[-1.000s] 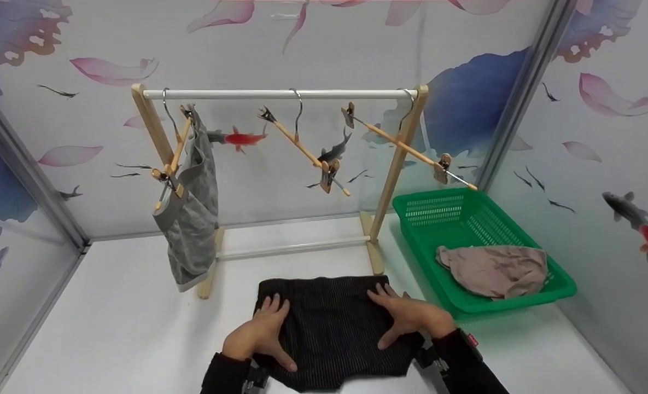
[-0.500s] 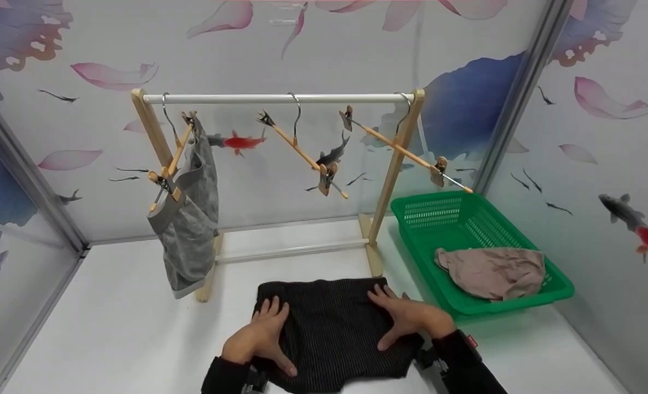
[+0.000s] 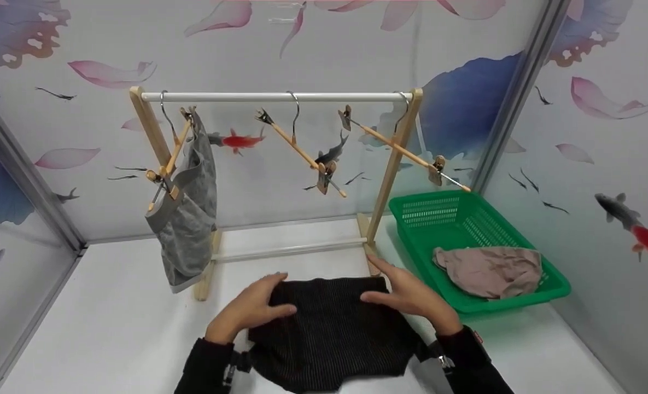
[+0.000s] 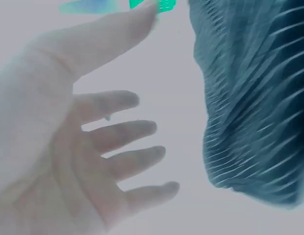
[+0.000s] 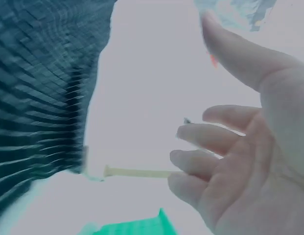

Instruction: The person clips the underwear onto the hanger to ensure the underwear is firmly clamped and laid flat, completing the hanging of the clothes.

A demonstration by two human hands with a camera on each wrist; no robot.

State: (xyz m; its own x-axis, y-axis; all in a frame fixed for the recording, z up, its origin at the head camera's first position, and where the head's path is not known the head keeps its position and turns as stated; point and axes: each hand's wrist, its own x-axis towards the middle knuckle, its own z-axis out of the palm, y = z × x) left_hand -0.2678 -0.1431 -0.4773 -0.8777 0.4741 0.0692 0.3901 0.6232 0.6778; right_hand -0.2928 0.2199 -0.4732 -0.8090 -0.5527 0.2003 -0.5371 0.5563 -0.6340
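Note:
A black garment with thin pale stripes, apparently shorts, lies spread on the white table in front of me. My left hand hovers by its left upper edge, fingers extended and thumb apart. In the left wrist view a gap shows between that hand and the striped cloth. On the other side, my right hand is at the upper right corner with thumb and fingers spread. The right wrist view shows its fingers loosely bent, holding nothing, apart from the cloth.
Behind the garment stands a wooden rack with a white rail. Grey shorts hang clipped on the left hanger; the middle hanger and right hanger carry no clothes. At the right, a green basket holds a pinkish-brown cloth.
Both hands were pressed flat on the striped garment. They have lifted off and moved outward to its sides, the right one also farther forward. The garment stays in place.

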